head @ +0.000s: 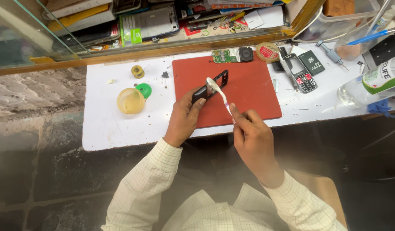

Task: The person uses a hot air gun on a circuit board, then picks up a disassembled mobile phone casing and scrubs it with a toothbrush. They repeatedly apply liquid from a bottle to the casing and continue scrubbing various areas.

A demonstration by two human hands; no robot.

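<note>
The left hand (183, 119) has its grip closed on a black phone frame (211, 87), holding the frame's lower end between thumb and fingers so that it tilts up over the near-left part of the red mat (249, 94). The right hand (253, 141) has its grip pinched around the handle of a white toothbrush (219, 94), whose head lies against the upper half of the frame. The mat lies on the white counter (107, 124), near the middle, reaching from close to the far edge almost to the near edge. Left of the mat stand 1 yellow open cup (130, 101) with a green lid (143, 90) just beside it, and a small spool of wire (137, 71) toward the far edge. At the mat's far edge lies a green circuit board (231, 55), with a roll of tape (267, 52) next to it. To the right of the mat are a grey keypad phone (299, 72), a dark battery (311, 62) and a small screwdriver (332, 54). A clear plastic bottle (368, 85) lies on its side at the right edge of the counter.
</note>
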